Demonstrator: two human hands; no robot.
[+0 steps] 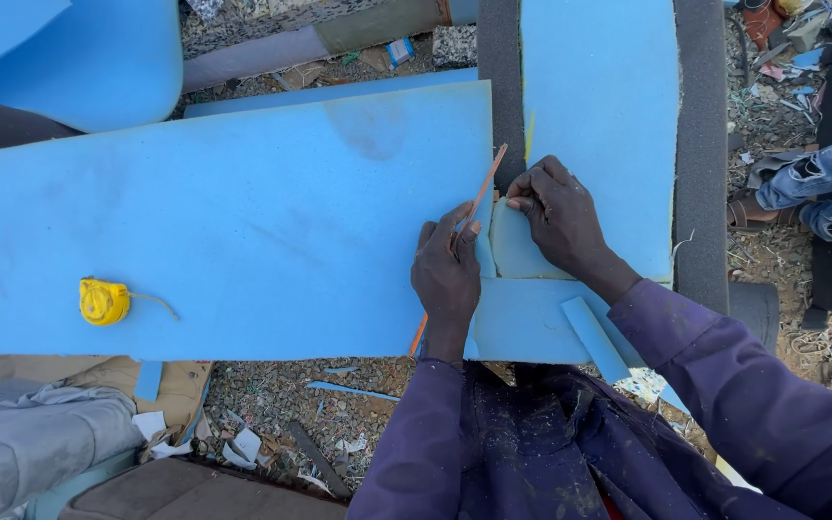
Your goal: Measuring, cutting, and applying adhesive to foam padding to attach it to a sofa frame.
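- The left hand (447, 274) lies knuckles-up at the right edge of the large blue foam sheet (233, 221); its fingers are closed around a thin orange blade (481, 193) that runs slantwise up past the fingertips and shows again below the wrist
- The right hand (559, 217) pinches the top of a small rounded foam piece (517, 246), fingers curled and pressed together
- That piece sits just beside the blade, between both hands, above a lower foam block (522, 323)
- A yellow tape measure (104, 301) rests on the sheet, well apart to the left
- Foam scraps (353, 390) litter the ground
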